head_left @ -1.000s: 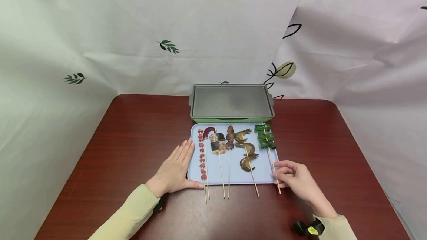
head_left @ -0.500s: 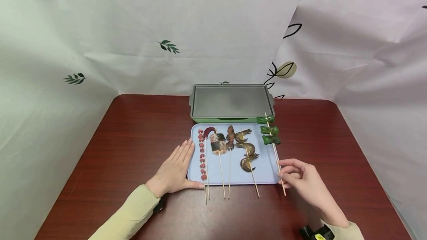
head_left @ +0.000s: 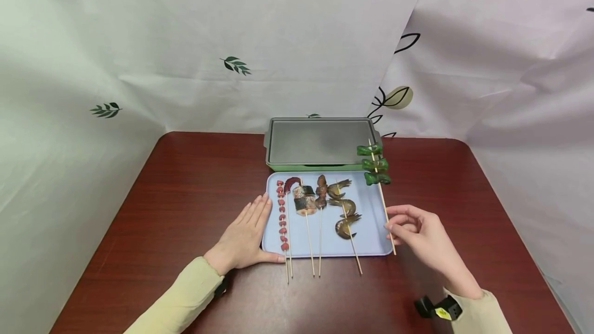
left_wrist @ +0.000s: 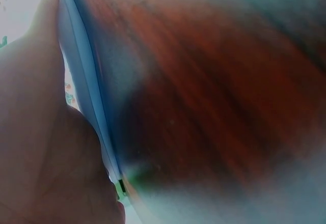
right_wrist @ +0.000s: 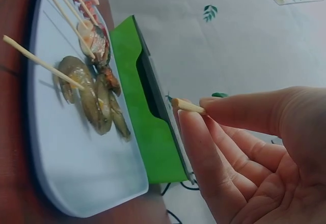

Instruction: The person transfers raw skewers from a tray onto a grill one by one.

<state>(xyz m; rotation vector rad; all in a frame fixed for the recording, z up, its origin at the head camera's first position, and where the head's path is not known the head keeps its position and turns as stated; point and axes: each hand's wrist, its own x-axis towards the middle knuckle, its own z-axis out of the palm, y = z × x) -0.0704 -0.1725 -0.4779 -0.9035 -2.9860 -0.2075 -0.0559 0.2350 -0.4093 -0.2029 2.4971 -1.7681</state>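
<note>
My right hand pinches the stick of a green pepper skewer between thumb and fingers. The skewer is raised, and its green pieces overlap the right front corner of the grill pan in the head view. In the right wrist view the stick's blunt end pokes out between the fingertips. My left hand lies with straight fingers along the left edge of the light blue tray. On the tray lie a shrimp skewer, a brown meat skewer, a fish skewer and a skewer of small red pieces.
A dark red octopus-tentacle-like skewer lies beside the red pieces. The grill's green base stands right behind the tray. Stick ends overhang the tray's front edge onto the brown table. White patterned cloth surrounds the table.
The pepper skewer has left the tray's right side and moved up and forward in my right hand, from the tray to the grill pan's corner. My left hand has stayed in place.
</note>
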